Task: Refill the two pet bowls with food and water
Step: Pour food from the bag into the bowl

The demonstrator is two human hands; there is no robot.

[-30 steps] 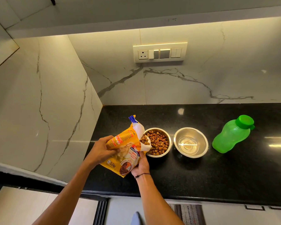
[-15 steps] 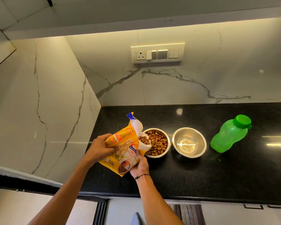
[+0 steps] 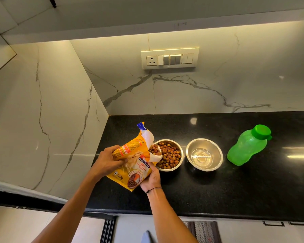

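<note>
A yellow pet food bag (image 3: pixel 136 160) is tilted with its torn white mouth over the left steel bowl (image 3: pixel 180 162), and brown kibble shows at the opening. That bowl holds a heap of kibble. My left hand (image 3: pixel 107 162) grips the bag's upper side. My right hand (image 3: pixel 152 177) supports the bag from below, near its mouth. The second steel bowl (image 3: pixel 217 151) stands just to the right with a little clear water in its bottom. A green water bottle (image 3: pixel 247 146) with its cap on lies on the black counter further right.
The black counter (image 3: pixel 235 190) runs to the right; a marble wall closes it on the left and behind. A switch panel (image 3: pixel 169 57) sits on the back wall. The counter's front edge is just below my wrists, with a rug (image 3: pixel 202 231) on the floor.
The bag and both hands have stayed at the left bowl with almost no shift; the camera view drifted slightly. Bowls and bottle are unmoved.
</note>
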